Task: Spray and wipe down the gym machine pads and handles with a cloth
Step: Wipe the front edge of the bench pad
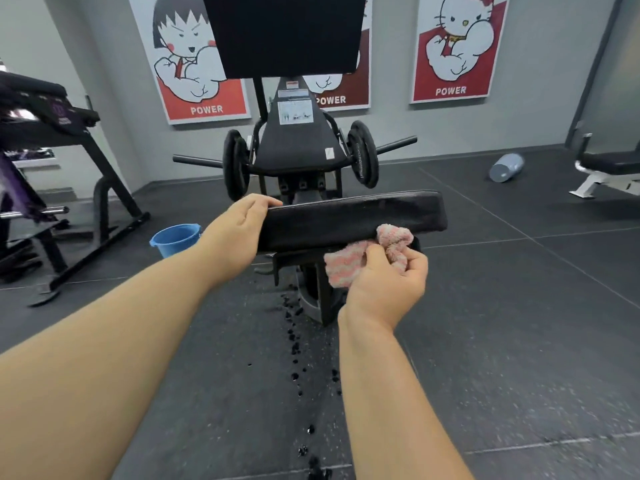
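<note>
Pink-striped cloth (349, 270) bunched in our right hand (388, 285), its grip curled around it, touching the near lower edge of the black pad (356, 214); our left hand (239, 230) closes its grip on the pad's left end, fingers (266, 201) over the top.

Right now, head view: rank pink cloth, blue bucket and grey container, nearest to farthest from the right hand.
1. Pink cloth, held by the right hand.
2. Blue bucket, on the floor, left.
3. Grey container, far right, by wall.

The bucket (176, 239) stands on the floor (519, 341) left of the pad (353, 216), posters (453, 46) behind.
</note>
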The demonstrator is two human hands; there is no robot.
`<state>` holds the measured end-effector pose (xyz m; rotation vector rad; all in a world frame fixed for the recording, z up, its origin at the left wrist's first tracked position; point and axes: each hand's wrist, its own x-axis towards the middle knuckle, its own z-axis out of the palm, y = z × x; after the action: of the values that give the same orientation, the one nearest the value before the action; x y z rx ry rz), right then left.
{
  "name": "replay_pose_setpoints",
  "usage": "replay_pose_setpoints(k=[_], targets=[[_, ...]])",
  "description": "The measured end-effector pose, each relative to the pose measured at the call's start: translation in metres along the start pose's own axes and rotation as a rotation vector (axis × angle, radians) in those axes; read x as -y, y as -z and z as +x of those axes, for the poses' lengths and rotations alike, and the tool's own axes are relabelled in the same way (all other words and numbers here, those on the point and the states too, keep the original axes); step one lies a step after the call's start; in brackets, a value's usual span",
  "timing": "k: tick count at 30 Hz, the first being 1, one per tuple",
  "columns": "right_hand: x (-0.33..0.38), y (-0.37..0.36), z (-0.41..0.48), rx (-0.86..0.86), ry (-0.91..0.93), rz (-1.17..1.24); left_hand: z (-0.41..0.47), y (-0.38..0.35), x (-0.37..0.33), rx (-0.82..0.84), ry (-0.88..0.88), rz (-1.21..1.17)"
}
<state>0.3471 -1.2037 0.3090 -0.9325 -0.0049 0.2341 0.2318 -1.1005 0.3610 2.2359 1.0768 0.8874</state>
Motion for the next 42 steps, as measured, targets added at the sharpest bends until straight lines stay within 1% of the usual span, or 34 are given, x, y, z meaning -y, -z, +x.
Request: replay_pose_setpoints(k=[2,3,7,9,10,13,15,17,18,21,22,24,26,27,28,29,31,34,37,42], targets=[[-0.017,-0.012,-0.017,0.012,-0.011,-0.013,0.002,0.001,0.002,0.022,-0.008,0.014],[-0.024,-0.016,-0.025,0.050,-0.021,-0.026,0.003,0.001,0.002,0.026,-0.011,0.006],[-0.044,-0.021,-0.064,0.349,-0.068,-0.091,0.004,0.000,0.012,0.038,-0.008,-0.066],[-0.037,-0.012,-0.062,0.431,-0.079,-0.121,0.005,0.002,0.017,0.049,-0.020,-0.109],[-0.031,-0.005,-0.053,0.410,-0.064,-0.123,0.006,0.003,0.019,0.063,-0.019,-0.121],[-0.011,0.014,-0.019,0.159,0.057,-0.073,0.005,0.001,0.019,0.077,-0.019,-0.127],[-0.011,0.011,-0.009,0.087,0.113,-0.056,0.004,0.000,0.018,0.075,-0.011,-0.134],[-0.017,-0.002,-0.021,0.111,0.159,-0.112,0.005,0.001,0.018,0.101,-0.016,-0.165],[-0.023,-0.008,-0.031,0.157,0.171,-0.127,0.006,0.003,0.019,0.119,-0.014,-0.190],[-0.036,-0.008,-0.065,0.410,0.240,-0.197,0.009,0.007,0.020,0.167,0.007,-0.249],[-0.033,-0.005,-0.067,0.448,0.268,-0.221,0.009,0.008,0.020,0.180,0.012,-0.262],[-0.015,0.002,-0.054,0.397,0.303,-0.170,0.008,0.009,0.022,0.187,0.017,-0.274],[0.015,0.012,-0.030,0.323,0.321,-0.047,0.008,0.008,0.025,0.175,0.011,-0.268],[0.027,0.017,-0.017,0.250,0.358,-0.074,0.007,0.008,0.025,0.168,-0.001,-0.264],[0.030,0.020,-0.006,0.183,0.419,-0.170,0.007,0.006,0.026,0.155,-0.005,-0.263],[0.028,0.021,0.002,0.158,0.497,-0.278,0.007,0.005,0.026,0.141,-0.007,-0.270],[0.009,0.017,0.002,0.212,0.641,-0.441,0.005,0.004,0.024,0.142,0.012,-0.313],[-0.023,0.004,-0.014,0.319,0.739,-0.501,0.003,0.006,0.023,0.140,0.046,-0.449],[-0.038,-0.006,-0.031,0.505,0.876,-0.551,-0.001,0.009,0.019,0.123,0.085,-0.599],[-0.032,-0.009,-0.033,0.796,1.030,-0.684,-0.010,0.009,0.016,0.116,0.106,-0.683]])
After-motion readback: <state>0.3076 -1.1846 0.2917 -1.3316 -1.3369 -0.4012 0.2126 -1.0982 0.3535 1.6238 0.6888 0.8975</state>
